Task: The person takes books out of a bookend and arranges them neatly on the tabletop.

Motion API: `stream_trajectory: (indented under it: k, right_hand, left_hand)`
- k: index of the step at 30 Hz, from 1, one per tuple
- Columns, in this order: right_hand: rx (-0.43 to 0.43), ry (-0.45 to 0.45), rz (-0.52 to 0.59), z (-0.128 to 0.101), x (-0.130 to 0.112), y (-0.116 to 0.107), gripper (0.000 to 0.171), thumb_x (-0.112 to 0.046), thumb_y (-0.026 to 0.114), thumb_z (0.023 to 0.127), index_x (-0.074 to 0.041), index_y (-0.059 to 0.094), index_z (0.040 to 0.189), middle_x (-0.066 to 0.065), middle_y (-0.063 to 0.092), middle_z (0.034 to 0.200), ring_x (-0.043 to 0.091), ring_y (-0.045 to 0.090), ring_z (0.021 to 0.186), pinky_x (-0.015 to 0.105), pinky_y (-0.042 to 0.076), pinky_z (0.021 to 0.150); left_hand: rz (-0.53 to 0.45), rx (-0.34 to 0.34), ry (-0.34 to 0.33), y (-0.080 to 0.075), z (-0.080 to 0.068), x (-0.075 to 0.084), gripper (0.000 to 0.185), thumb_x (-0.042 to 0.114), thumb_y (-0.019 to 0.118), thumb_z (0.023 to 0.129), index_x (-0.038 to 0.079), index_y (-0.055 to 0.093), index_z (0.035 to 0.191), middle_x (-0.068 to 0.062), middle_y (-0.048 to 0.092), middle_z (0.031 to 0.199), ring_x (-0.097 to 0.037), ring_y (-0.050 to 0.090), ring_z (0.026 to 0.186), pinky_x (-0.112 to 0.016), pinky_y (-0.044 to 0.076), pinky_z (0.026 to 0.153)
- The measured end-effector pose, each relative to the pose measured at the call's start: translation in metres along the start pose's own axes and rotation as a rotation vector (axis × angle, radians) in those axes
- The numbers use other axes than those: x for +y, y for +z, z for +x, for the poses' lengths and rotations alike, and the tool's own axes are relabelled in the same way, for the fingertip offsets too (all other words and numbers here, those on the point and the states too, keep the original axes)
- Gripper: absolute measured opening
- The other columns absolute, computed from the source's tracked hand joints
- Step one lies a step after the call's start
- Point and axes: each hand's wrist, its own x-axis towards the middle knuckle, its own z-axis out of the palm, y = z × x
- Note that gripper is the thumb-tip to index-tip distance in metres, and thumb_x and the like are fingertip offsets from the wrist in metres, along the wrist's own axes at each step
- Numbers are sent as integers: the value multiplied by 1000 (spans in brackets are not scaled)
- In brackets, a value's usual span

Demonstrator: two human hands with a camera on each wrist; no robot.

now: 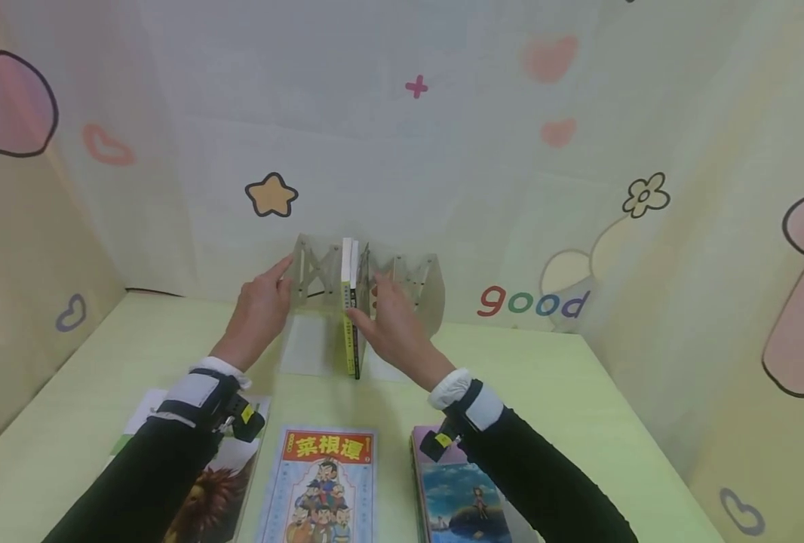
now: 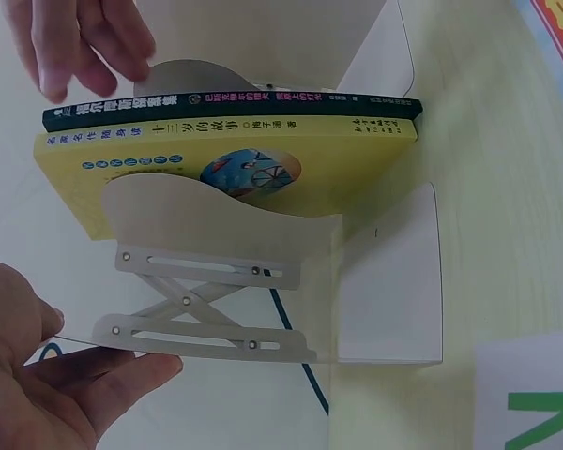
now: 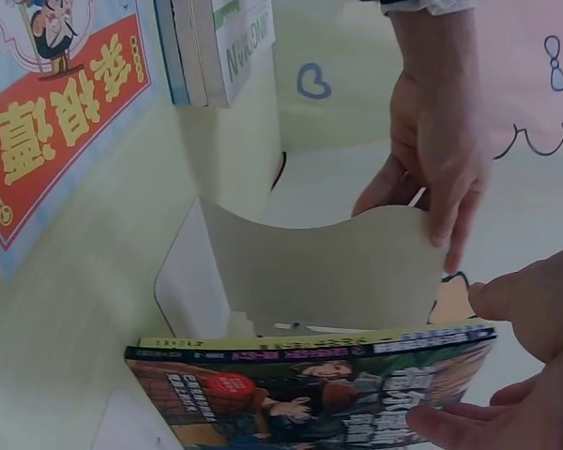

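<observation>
An expandable metal bookend [image 1: 421, 290] stands at the back of the table. My left hand [image 1: 258, 311] grips the edge of its left end plate [image 2: 216, 361], thumb on one side and fingers on the other. Two thin books stand upright in the bookend: a yellow one [image 2: 357, 173] and a dark one [image 3: 310, 398] with an illustrated cover, side by side. My right hand [image 1: 398, 328] is beside the dark book, fingers extended along its cover and thumb near the upper spine. Whether the fingertips press on the cover, I cannot tell.
In front lie a book with a lion-like picture [image 1: 222, 483], partly under the left sleeve, a blue comic with a red title band [image 1: 327, 490], and a stack with a blue sea cover [image 1: 466, 501] by the right sleeve. A printed curtain [image 1: 375, 151] hangs behind the table.
</observation>
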Motion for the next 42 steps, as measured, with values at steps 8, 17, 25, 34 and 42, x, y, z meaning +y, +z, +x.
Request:
stream_trajectory:
  k: [8,17,25,34,42]
  right_hand:
    - [-18,53,132,19,9,20,85,-37,68,102,0,19,162,24,42,157,36,46,141,50,46,109]
    - [-31,104,329,24,22,26,82,-35,60,106,-6,10,165,22,46,152,35,57,132,48,53,102]
    - [4,87,322,20,27,27,68,-30,49,111,-6,15,164,26,49,150,37,58,131,50,50,105]
    - [107,135,182,22,29,30,27,-16,53,104,4,59,120,18,69,102,23,67,79,33,59,64]
    - [135,164,176,22,32,30,23,-11,53,100,-3,57,79,3,52,68,14,51,55,24,40,45]
  left_hand:
    - [-2,11,1,0,-1,0,48,13,44,111,3,39,158,-17,59,82,-20,44,54,-29,38,48]
    - [-9,20,10,0,-3,3,48,11,44,111,2,39,158,-21,63,90,-22,46,57,-32,39,51]
    - [5,30,14,1,-3,3,47,11,45,111,2,41,157,-23,65,92,-23,47,58,-34,39,53]
    - [5,25,10,1,-2,3,48,10,45,111,2,40,157,-19,61,84,-20,45,54,-32,39,52]
    - [7,25,4,0,-3,2,48,11,45,111,3,40,158,-21,64,91,-22,46,57,-34,40,54]
